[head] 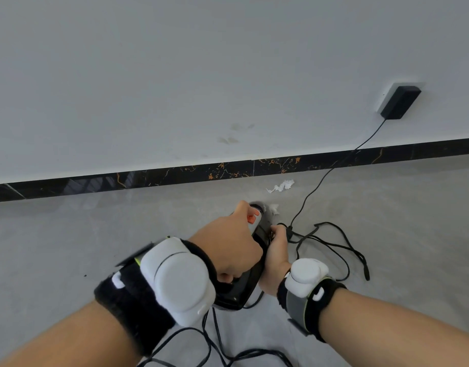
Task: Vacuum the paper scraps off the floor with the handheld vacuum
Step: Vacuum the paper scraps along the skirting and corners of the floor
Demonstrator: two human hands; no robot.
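Observation:
The handheld vacuum (244,284), black with a grey top and an orange button, points away from me at the floor. My left hand (228,242) grips its top, a finger reaching past the orange button. My right hand (275,255) holds its right side, fingers curled round it. A white paper scrap (273,208) lies right at the nozzle. A larger torn scrap (282,185) lies farther off, near the skirting. Much of the vacuum's body is hidden under my hands.
A black power cable (331,237) loops on the grey tiled floor to the right and under my wrists. It runs up to a black adapter (399,102) plugged into the white wall. A dark marbled skirting board (175,174) edges the floor.

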